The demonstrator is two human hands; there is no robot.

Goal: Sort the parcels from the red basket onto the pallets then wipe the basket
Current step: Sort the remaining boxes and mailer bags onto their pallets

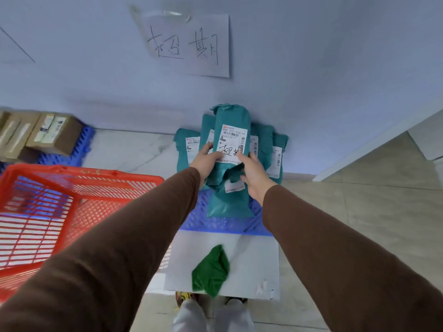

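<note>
Head view: your left hand (pixel 205 161) and right hand (pixel 254 173) both grip one teal parcel (pixel 231 140), fingers curled round its lower part, holding it over a pile of teal parcels (pixel 268 149) on a blue pallet (pixel 225 224) against the wall. Its white label (pixel 233 142) bears handwritten characters. On the wall above hangs a taped paper sign (pixel 191 44) with handwriting. To your left the red basket (pixel 48 212) sits tilted, with your left sleeve (pixel 119 248) crossing in front of it. Beyond it, brown cardboard boxes (pixel 48 135) rest on another blue pallet (pixel 69 156). Near your feet, a green cloth (pixel 211 269) lies on a white sheet (pixel 251 259) on the floor.
</note>
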